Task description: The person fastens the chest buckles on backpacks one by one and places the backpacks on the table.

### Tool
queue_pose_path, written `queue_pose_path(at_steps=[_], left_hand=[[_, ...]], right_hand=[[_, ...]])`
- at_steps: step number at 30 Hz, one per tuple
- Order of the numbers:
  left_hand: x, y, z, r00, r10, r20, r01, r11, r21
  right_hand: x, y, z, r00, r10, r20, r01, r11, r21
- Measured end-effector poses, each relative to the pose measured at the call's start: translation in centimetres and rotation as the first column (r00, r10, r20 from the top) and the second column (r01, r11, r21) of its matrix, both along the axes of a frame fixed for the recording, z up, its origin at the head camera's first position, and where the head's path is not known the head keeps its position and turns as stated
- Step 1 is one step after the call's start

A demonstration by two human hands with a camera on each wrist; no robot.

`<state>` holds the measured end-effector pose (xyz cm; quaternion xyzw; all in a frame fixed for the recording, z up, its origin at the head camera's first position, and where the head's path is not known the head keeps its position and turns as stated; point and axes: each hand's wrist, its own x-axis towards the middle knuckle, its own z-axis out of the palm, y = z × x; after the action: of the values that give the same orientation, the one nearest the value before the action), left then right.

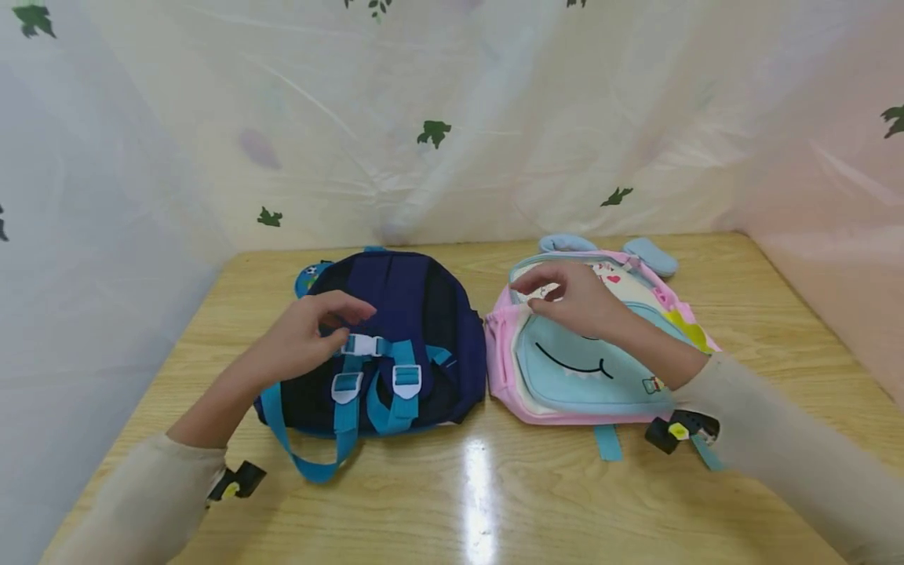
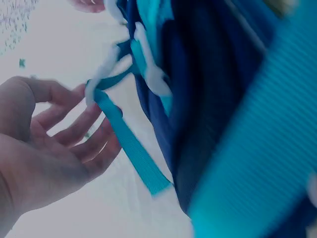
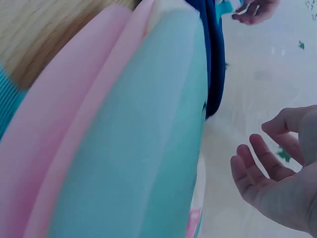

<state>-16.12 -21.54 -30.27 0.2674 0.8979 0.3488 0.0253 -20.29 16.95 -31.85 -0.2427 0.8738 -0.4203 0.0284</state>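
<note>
A navy backpack (image 1: 388, 286) lies on the left with its back panel and teal straps (image 1: 344, 416) facing up. My left hand (image 1: 300, 337) is over its left side, fingers loosely bent with a gap to the thumb. In the left wrist view, a fingertip is right beside the white buckle (image 2: 91, 91) on the teal strap; whether they touch I cannot tell. To the right lies a pink and light-blue backpack (image 1: 565, 365), its smiling front up. Above it hovers my right hand (image 1: 582, 302), relaxed and holding nothing; the right wrist view shows it apart from the bag.
Both bags lie side by side on a wooden table (image 1: 410, 502). A pale curtain with leaf prints (image 1: 494, 141) hangs behind the table. Light-blue rounded flaps (image 1: 650, 256) stick out at the pink bag's top. Strap ends (image 1: 607, 443) trail out below it.
</note>
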Motion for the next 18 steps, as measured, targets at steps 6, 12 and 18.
queue_pose_path(at_steps=[6,12,18], left_hand=[[-0.9,3.7,0.9,0.998,-0.058,0.012,0.058,0.998,0.012],[-2.2,7.7,1.7,0.982,-0.169,0.083,0.174,0.983,-0.06],[-3.3,11.1,1.7,0.953,-0.212,0.215,0.236,0.967,-0.091]], right_hand=[[0.3,4.1,-0.3,0.996,-0.082,-0.019,0.083,0.993,0.081],[0.7,7.7,-0.8,0.984,-0.179,0.025,0.171,0.965,0.197],[1.2,11.0,-1.3,0.964,-0.257,0.072,0.228,0.933,0.28]])
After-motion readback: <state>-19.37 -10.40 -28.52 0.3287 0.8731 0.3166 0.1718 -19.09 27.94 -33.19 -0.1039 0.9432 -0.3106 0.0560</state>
